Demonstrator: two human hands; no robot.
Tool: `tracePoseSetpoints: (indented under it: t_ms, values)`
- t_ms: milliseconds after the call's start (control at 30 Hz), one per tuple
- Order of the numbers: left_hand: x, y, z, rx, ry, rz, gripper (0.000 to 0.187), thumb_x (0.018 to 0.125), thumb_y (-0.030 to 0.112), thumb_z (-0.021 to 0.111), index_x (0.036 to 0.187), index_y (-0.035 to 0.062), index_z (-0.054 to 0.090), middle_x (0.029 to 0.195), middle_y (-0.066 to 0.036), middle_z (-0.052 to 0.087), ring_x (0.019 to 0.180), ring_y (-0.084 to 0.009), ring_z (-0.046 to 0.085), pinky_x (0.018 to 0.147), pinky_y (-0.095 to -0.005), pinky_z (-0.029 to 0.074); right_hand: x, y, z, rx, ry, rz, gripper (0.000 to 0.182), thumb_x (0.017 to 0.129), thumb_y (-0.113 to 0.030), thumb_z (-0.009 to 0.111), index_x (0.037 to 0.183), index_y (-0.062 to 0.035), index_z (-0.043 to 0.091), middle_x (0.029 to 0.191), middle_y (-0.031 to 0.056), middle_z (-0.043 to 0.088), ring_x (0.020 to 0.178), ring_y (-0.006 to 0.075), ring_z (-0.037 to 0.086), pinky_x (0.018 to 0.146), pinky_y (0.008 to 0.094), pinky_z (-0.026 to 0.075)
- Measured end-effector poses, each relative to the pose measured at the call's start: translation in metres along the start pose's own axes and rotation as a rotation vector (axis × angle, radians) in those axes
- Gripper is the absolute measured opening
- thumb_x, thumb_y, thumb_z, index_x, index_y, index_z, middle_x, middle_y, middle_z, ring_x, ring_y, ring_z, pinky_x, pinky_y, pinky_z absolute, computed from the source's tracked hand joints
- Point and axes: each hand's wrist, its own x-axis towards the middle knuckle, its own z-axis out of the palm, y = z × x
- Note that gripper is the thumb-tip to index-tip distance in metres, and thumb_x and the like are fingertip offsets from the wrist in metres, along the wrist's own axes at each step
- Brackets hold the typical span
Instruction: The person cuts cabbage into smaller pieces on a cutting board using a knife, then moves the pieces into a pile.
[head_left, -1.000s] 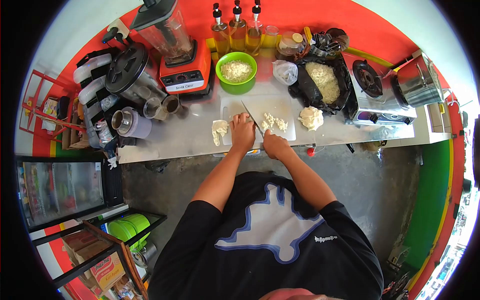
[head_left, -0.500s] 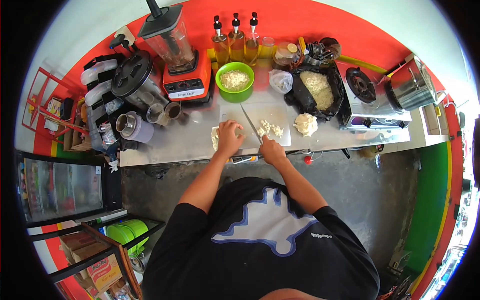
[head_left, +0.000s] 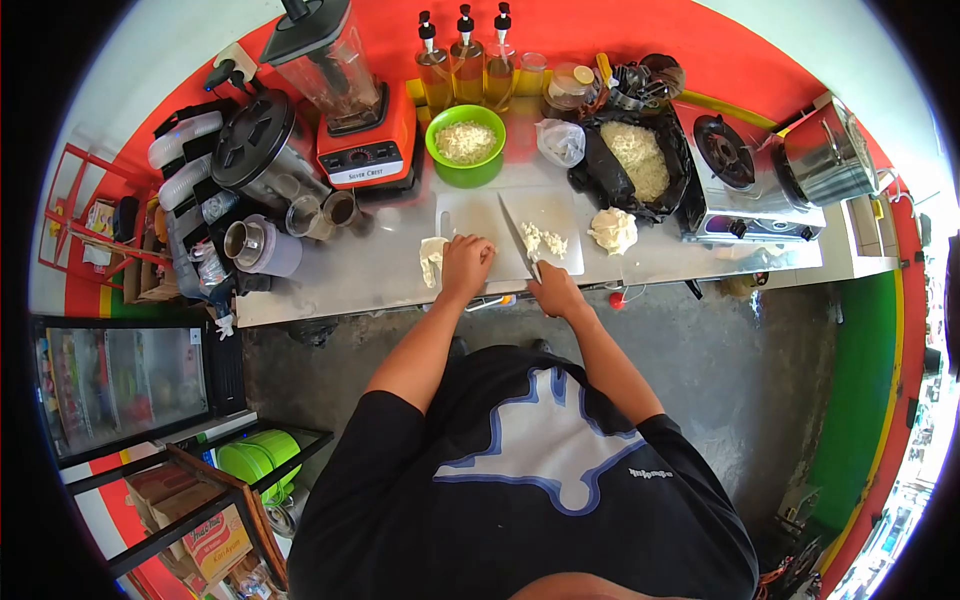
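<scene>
Head view: gripping knife [head_left: 517,232] in right hand [head_left: 557,291] beside bits [head_left: 555,244] — with curled left hand [head_left: 467,264], contents unclear — risking nicked fingers through leftward slip.

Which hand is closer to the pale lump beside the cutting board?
Right. The right hand, gripping the knife, is front-left of the lump; the left hand is farther left, over the left of the board.

From the wearer's head, our single camera looks forward and steeply down, a wide, round-edged view set above the black shirt [head_left: 540,500] at bottom center, far enough back to take in the whole desk [head_left: 350,265] across the upper half and floor [head_left: 720,370] below.
</scene>
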Motion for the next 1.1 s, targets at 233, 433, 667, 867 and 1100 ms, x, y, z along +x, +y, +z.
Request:
tracePoseSetpoints:
  t_ms: [233, 433, 667, 867, 1100]
  values:
    - [-0.007, -0.006, 0.009, -0.016, 0.076, 0.169, 0.009, 0.082, 0.012, 0.069, 0.09, 0.0116, 0.071, 0.09, -0.004, 0.062, 0.094, -0.0271, 0.057, 0.086, -0.0425, 0.044, -0.006, -0.042, 0.004, -0.246, 0.066, -0.03, 0.027, 0.092, -0.019, 0.061, 0.107, 0.0021, 0.054, 0.098, 0.0307, 0.068, 0.095, 0.0453, 0.069, 0.083, 0.0538, 0.054]
    - [-0.01, -0.004, 0.007, -0.061, 0.085, 0.198, 0.008, 0.082, 0.011, 0.07, 0.089, 0.0079, 0.07, 0.09, -0.007, 0.061, 0.092, -0.0302, 0.057, 0.082, -0.0432, 0.046, -0.007, -0.046, 0.012, -0.351, 0.05, -0.034, 0.022, 0.093, -0.015, 0.056, 0.105, 0.0032, 0.055, 0.099, 0.0298, 0.069, 0.096, 0.0461, 0.069, 0.085, 0.0527, 0.055]
    - [-0.012, -0.003, 0.006, -0.131, 0.052, 0.199, 0.006, 0.085, 0.009, 0.068, 0.088, 0.0049, 0.064, 0.091, -0.01, 0.06, 0.091, -0.0336, 0.056, 0.082, -0.0452, 0.047, -0.013, -0.049, 0.018, -0.356, 0.015, 0.017, 0.018, 0.094, -0.01, 0.051, 0.107, 0.0022, 0.051, 0.1, 0.03, 0.069, 0.097, 0.0454, 0.069, 0.085, 0.0521, 0.055]
    - [-0.012, -0.005, 0.005, -0.173, 0.022, 0.165, 0.009, 0.088, 0.009, 0.066, 0.095, 0.0033, 0.063, 0.094, -0.011, 0.062, 0.093, -0.0348, 0.056, 0.084, -0.0453, 0.046, -0.014, -0.05, 0.027, -0.308, 0.012, 0.072, 0.019, 0.095, -0.011, 0.049, 0.109, 0.0015, 0.048, 0.099, 0.0308, 0.069, 0.096, 0.0459, 0.069, 0.085, 0.0533, 0.055]
    - [-0.015, -0.012, 0.006, -0.163, 0.045, 0.217, 0.021, 0.087, 0.006, 0.064, 0.108, 0.0071, 0.069, 0.094, -0.01, 0.061, 0.093, -0.0325, 0.057, 0.085, -0.0441, 0.047, -0.014, -0.051, 0.03, -0.367, 0.013, 0.102, 0.023, 0.098, -0.012, 0.048, 0.116, 0.0002, 0.047, 0.101, 0.0253, 0.072, 0.097, 0.0401, 0.072, 0.083, 0.0486, 0.058]
